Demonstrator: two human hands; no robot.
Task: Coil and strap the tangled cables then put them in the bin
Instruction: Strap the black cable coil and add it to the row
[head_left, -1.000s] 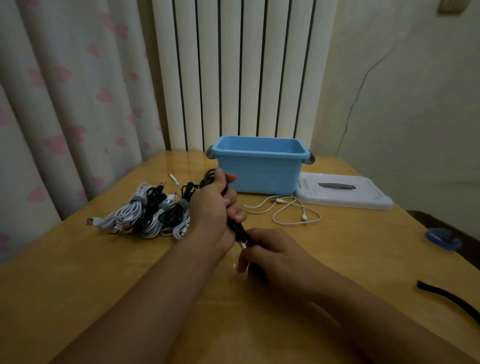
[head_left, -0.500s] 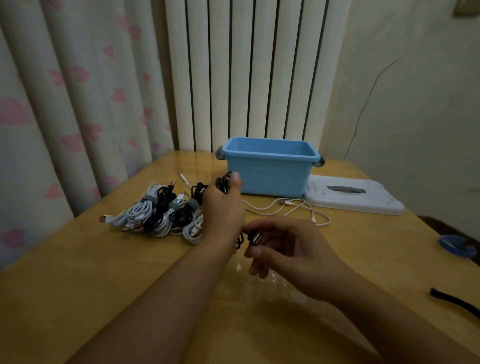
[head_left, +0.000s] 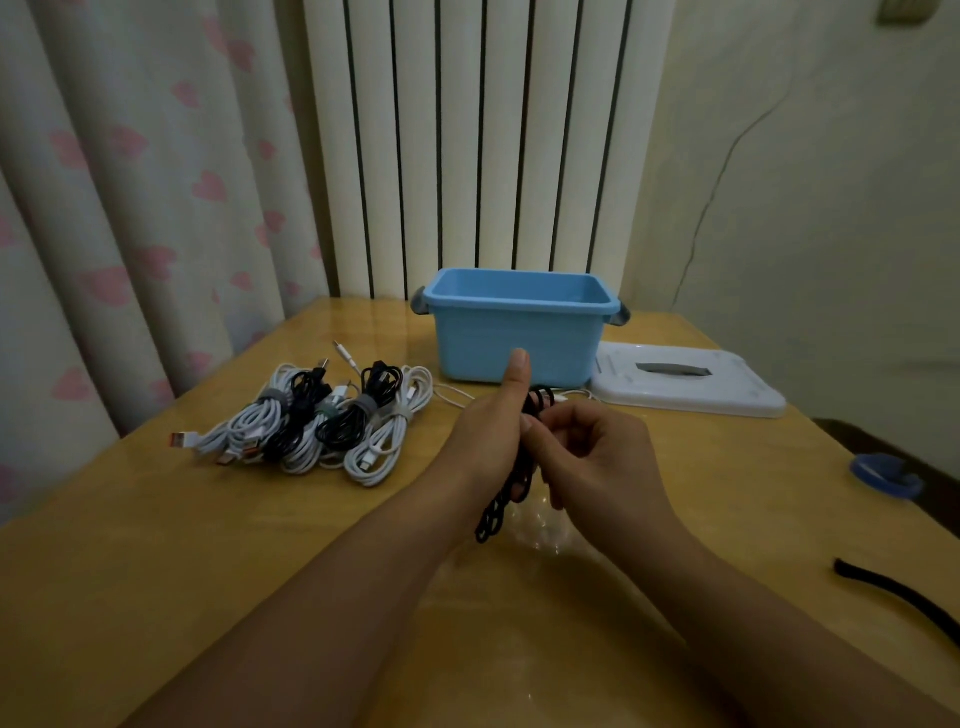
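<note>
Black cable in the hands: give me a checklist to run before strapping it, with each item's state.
1. Black cable coiled into loops: ok, looped between both hands.
2. Left hand holds the coil: ok, cable runs through it, thumb up.
3. Right hand free to fetch a strap: not ok, its fingers pinch the cable.
4. Strap at hand: ok, a black strap lies on the table at the right edge.
5. Blue bin open: ok, white lid lies beside it.
6. Cable end tucked in: cannot tell, hidden by fingers.
</note>
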